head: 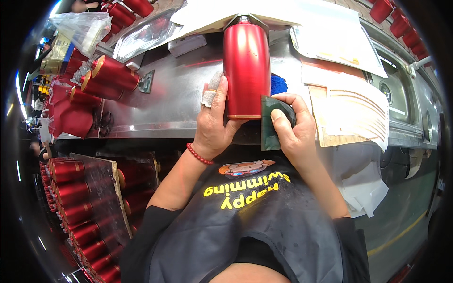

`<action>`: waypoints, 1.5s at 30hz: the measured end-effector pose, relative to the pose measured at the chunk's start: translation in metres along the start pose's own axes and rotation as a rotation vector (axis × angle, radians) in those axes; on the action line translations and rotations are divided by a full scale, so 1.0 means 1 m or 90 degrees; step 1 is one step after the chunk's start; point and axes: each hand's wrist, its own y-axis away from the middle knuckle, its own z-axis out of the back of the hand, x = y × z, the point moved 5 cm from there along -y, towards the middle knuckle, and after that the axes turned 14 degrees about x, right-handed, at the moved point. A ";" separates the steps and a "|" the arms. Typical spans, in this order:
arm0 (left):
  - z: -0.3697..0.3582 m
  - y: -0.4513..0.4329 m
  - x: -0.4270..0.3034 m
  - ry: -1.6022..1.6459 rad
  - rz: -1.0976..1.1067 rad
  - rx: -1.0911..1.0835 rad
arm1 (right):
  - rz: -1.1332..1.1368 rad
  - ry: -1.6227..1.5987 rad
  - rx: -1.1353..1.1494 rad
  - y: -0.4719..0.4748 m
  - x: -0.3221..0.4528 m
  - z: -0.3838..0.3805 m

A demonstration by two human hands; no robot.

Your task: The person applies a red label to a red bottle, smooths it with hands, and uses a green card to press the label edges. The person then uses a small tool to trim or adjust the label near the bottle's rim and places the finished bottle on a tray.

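Observation:
A glossy red bottle with a gold band at its base lies with its neck pointing away from me, the neck end in a dark angled rest. My left hand grips the bottle's left side near the base, the thumb reaching under it; one or two fingers wear cloth covers, and a red bead bracelet circles the wrist. My right hand pinches a dark green flat scraper, whose straight edge is against or close beside the bottle's lower right side. Behind the scraper, a blue cloth or sponge is partly hidden.
Striped sheets lie right of my hand on the steel bench, before a sink. At left are several red bottles, a second green piece and scissors. Racked bottles stand below left.

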 end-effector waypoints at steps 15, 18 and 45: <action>-0.004 0.004 -0.003 -0.112 -0.002 0.009 | 0.073 0.019 -0.040 0.004 -0.001 0.001; -0.012 -0.001 -0.003 -0.152 -0.006 0.054 | 0.055 0.013 -0.033 0.004 -0.002 0.002; 0.000 0.011 0.021 0.241 -0.016 0.021 | 0.399 0.376 0.226 -0.007 0.051 0.007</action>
